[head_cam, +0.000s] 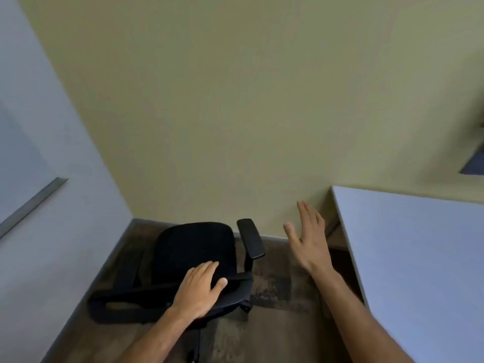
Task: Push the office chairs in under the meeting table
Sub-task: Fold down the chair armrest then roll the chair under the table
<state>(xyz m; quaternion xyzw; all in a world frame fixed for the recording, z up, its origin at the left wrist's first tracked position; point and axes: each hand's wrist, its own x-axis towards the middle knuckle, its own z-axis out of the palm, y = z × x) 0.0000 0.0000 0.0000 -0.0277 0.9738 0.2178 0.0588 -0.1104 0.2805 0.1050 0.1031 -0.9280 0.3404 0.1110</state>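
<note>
Left hand (198, 286) grasps the office chair (193, 255) backrest; desk (419, 258) lies rightward, apparently apart; right hand (309, 241) released.

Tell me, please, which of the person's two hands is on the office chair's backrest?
The left hand grips the top of the backrest of the black office chair. The right hand is raised, fingers straight, touching nothing, beside the table.

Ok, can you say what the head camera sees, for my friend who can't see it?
A person's left hand grips the top of a black office chair's backrest; the right hand hangs open in the air beside a white table.
</note>
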